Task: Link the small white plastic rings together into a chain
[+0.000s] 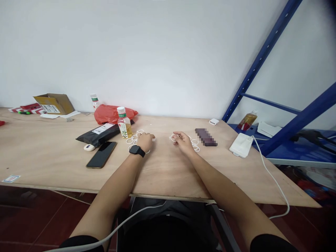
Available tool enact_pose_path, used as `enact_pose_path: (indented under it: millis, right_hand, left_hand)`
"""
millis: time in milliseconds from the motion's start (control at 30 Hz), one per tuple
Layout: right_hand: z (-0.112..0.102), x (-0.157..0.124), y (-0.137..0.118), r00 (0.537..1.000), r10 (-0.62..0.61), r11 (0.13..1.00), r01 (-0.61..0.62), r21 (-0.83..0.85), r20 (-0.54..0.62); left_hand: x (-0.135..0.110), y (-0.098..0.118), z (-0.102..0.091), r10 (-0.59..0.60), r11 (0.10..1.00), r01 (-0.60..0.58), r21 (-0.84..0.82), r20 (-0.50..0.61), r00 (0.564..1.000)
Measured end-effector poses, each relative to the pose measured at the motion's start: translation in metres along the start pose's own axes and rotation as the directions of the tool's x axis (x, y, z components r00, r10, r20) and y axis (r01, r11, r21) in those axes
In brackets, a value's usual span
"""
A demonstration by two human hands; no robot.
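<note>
A thin white ring (172, 138) is pinched between the thumb and fingers of my right hand (182, 141), just above the table (168, 171). Right beside that hand, partly behind it, lie several more white rings (195, 148). My left hand (146, 141), wearing a black watch, rests over another loose group of white rings (130, 140). Its fingers are curled together, and a bit of white shows at the fingertips. What they hold, if anything, is mostly hidden by the back of the hand.
Left of my hands are a drink bottle (124, 124), a red plastic bag (106, 113), a black parcel (89, 135), a phone (102, 155) and a cardboard box (59, 104). To the right lie a blurred dark object (206, 137), a white corded device (240, 145) and a blue rack (258, 61).
</note>
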State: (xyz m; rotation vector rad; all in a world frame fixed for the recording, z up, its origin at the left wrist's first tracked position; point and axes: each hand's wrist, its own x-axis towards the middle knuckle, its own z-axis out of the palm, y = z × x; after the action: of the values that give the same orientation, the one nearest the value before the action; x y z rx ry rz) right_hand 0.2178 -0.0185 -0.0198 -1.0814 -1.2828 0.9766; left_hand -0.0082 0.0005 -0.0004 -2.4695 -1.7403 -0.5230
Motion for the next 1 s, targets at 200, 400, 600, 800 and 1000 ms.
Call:
enact_pose_path:
  millis: [200,400,600,800,1000]
  right_hand:
    - [0.004,-0.004,-0.003,0.991,-0.025,0.990,0.006,0.144,0.131]
    - [0.003,-0.004,-0.002,0.984,-0.013,0.988,-0.015,0.155,0.175]
    - [0.004,-0.007,0.001,0.978,-0.069,0.994,0.085,-0.074,0.196]
    - [0.007,-0.010,0.001,0.963,-0.148,0.982,0.170,-0.082,0.223]
    - [0.009,-0.007,-0.001,0.958,-0.173,0.983,0.183,-0.022,0.227]
  left_hand:
    - [-0.002,0.026,0.002,0.131,0.959,-0.162,-0.232,-0.140,0.981]
    - [-0.002,0.040,0.002,0.165,0.855,-0.253,-0.452,-0.225,0.960]
    - [-0.005,0.044,0.003,0.132,0.826,-0.257,-0.502,-0.271,0.954]
    - [-0.006,0.048,0.008,0.158,0.788,-0.305,-0.535,-0.302,0.940]
    - [-0.004,0.053,0.010,0.135,0.783,-0.271,-0.560,-0.272,0.953]
